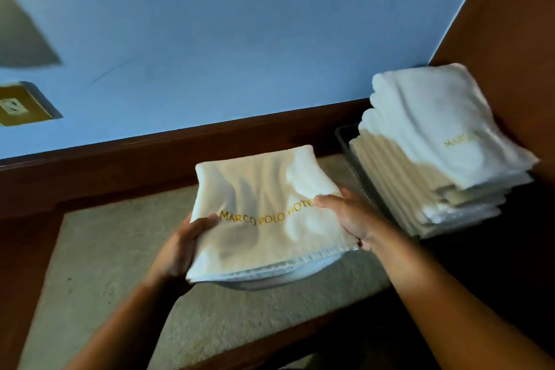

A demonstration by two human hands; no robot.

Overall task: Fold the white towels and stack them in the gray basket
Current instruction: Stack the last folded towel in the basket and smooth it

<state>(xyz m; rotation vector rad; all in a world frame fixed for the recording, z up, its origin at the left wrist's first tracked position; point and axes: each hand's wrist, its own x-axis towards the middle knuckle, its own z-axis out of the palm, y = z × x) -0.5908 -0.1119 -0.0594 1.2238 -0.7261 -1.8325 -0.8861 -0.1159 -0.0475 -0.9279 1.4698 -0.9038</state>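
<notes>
On my feed the pale blue wall point(240, 24) fills most of the view, with a dark wooden trim point(120, 165) running along its foot. Below that I see the beige speckled tabletop point(99, 249), and a brown wooden panel point(510, 24) closes off the right side.

At the right, against that panel, a tall stack of folded white towels point(435, 144) stands in the gray basket point(345, 144). It rises well above the basket, of which I can only make out part of the left wall.

The folded white towel point(264, 189) I am working with lies flat between both hands, in front of the trim and just left of the basket, apart from the stack. Its near hem sags free, and a shadow sits under it on the tabletop.

My left hand point(183, 246) grips the towel's left edge, thumb on top and fingers curled beneath. My right hand point(345, 213) grips the right edge, thumb pressed on top; I cannot see its fingers under the cloth.

Gold lettering point(264, 216) runs across the towel from thumb to thumb, its last letters under the right thumb.

A brass-framed outlet point(18, 106) sits on the wall at far left.
</notes>
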